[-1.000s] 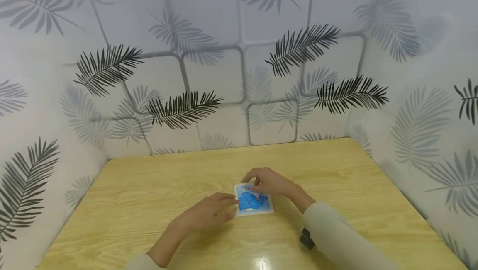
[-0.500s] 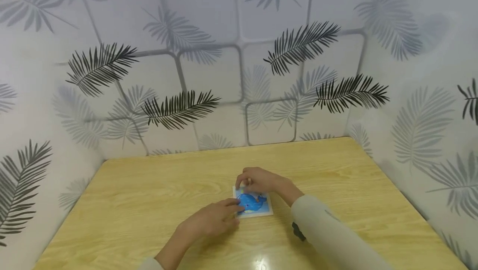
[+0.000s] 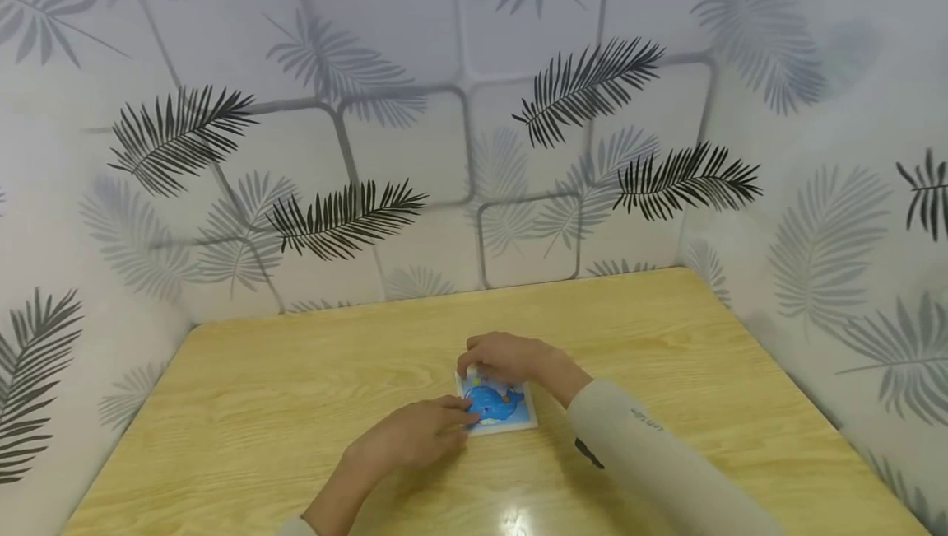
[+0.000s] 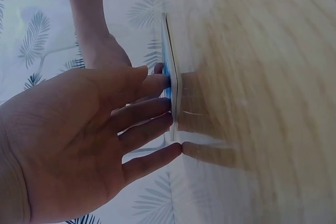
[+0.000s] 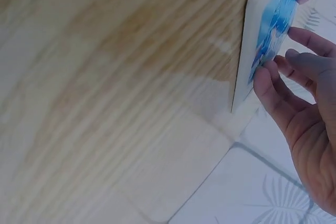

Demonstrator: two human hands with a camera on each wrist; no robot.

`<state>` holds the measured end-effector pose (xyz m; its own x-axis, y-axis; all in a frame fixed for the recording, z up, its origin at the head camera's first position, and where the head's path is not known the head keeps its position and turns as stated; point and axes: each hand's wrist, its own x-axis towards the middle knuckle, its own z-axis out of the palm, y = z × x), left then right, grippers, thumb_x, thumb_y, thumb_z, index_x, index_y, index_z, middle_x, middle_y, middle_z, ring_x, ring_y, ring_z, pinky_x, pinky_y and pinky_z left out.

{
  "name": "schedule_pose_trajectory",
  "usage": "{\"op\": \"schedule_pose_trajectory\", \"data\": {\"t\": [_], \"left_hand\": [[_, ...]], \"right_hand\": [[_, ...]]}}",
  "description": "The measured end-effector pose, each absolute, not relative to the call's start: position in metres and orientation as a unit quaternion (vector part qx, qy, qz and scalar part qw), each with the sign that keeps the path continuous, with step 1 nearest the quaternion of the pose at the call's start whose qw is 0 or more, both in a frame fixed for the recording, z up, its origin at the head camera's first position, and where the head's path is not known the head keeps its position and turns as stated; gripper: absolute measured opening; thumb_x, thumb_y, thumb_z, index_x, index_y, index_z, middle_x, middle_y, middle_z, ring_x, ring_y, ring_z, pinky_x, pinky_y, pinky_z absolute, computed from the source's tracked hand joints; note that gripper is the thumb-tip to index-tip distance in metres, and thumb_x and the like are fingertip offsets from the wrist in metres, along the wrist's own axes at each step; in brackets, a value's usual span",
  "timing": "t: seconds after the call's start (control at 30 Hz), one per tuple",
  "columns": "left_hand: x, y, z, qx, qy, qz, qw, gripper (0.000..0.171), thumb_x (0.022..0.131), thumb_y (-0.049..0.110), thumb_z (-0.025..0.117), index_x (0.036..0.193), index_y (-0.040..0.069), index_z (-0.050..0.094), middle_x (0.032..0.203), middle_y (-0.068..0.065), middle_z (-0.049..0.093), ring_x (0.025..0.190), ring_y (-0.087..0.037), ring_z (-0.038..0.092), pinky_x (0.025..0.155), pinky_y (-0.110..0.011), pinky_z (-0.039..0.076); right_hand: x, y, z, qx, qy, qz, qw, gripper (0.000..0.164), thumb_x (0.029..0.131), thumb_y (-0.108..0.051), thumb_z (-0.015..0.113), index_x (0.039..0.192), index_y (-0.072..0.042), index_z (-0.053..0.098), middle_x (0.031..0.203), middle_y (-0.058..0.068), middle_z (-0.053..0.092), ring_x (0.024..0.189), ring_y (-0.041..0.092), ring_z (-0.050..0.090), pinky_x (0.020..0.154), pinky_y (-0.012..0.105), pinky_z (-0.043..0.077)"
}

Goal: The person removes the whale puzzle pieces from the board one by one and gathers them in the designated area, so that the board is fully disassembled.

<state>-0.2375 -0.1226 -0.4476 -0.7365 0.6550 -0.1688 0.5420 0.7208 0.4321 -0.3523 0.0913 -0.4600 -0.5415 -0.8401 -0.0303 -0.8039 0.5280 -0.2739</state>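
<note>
A small square puzzle [image 3: 492,409] with a blue whale picture and a white border lies flat on the wooden table. My left hand [image 3: 415,434] is at its left side, fingers straight, fingertips on the whale's head and the near-left edge. In the left wrist view, these fingers [image 4: 149,111] meet the thin side of the puzzle, and the lowest one touches the tabletop. My right hand [image 3: 509,357] arches over the far part of the picture, fingers curled at the far-left corner. The right wrist view shows its thumb and fingers [image 5: 268,77] bent close together on the picture.
The light wooden table [image 3: 311,371] reaches back to walls covered in leaf-patterned sheeting [image 3: 415,132]. A dark object [image 3: 588,452] shows just under the right sleeve [image 3: 629,429].
My left hand has moved right, its fingertips coming onto the whale's head. The right hand has shifted left, its fingers curling down at the far-left corner. The head view has turned slightly right.
</note>
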Motion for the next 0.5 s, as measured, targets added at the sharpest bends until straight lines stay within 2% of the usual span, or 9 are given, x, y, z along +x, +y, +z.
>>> {"op": "schedule_pose_trajectory", "data": {"t": [0.1, 0.2, 0.27, 0.37, 0.5], "left_hand": [[-0.237, -0.122, -0.447, 0.324, 0.913, 0.187, 0.160, 0.039, 0.110, 0.028, 0.052, 0.146, 0.015, 0.062, 0.158, -0.006, 0.050, 0.145, -0.034, 0.048, 0.116, -0.055, 0.040], [-0.237, -0.121, -0.446, 0.324, 0.913, 0.188, 0.160, 0.039, 0.110, 0.027, 0.052, 0.145, 0.015, 0.063, 0.157, -0.007, 0.051, 0.143, -0.035, 0.049, 0.116, -0.055, 0.041], [-0.237, -0.122, -0.445, 0.322, 0.915, 0.185, 0.159, 0.038, 0.110, 0.028, 0.052, 0.144, 0.016, 0.064, 0.157, -0.007, 0.052, 0.143, -0.035, 0.050, 0.115, -0.056, 0.041], [-0.237, -0.124, -0.444, 0.321, 0.916, 0.183, 0.154, 0.038, 0.109, 0.027, 0.053, 0.143, 0.016, 0.065, 0.155, -0.007, 0.053, 0.141, -0.035, 0.051, 0.113, -0.056, 0.042], [-0.239, -0.125, -0.445, 0.326, 0.914, 0.189, 0.152, 0.037, 0.109, 0.027, 0.055, 0.142, 0.015, 0.066, 0.154, -0.008, 0.054, 0.139, -0.036, 0.053, 0.112, -0.057, 0.044]], "right_hand": [[-0.346, 0.090, -0.459, -0.457, 0.881, -0.090, 0.087, 0.030, 0.104, 0.001, 0.058, 0.118, -0.024, 0.067, 0.114, 0.002, 0.062, 0.104, 0.022, 0.064, 0.095, 0.038, 0.055], [-0.341, 0.088, -0.457, -0.430, 0.894, -0.077, 0.105, 0.035, 0.102, 0.002, 0.061, 0.122, -0.026, 0.062, 0.109, -0.001, 0.055, 0.089, 0.016, 0.054, 0.083, 0.030, 0.052], [-0.340, 0.086, -0.455, -0.417, 0.899, -0.077, 0.112, 0.037, 0.100, 0.003, 0.063, 0.122, -0.027, 0.058, 0.108, -0.002, 0.052, 0.087, 0.015, 0.051, 0.080, 0.027, 0.050], [-0.339, 0.084, -0.455, -0.408, 0.900, -0.095, 0.122, 0.039, 0.100, 0.003, 0.063, 0.122, -0.027, 0.054, 0.112, -0.002, 0.053, 0.090, 0.015, 0.053, 0.078, 0.025, 0.050], [-0.337, 0.084, -0.457, -0.393, 0.898, -0.138, 0.141, 0.037, 0.100, 0.007, 0.059, 0.120, -0.023, 0.053, 0.122, -0.001, 0.053, 0.101, 0.015, 0.057, 0.078, 0.024, 0.052]]}}
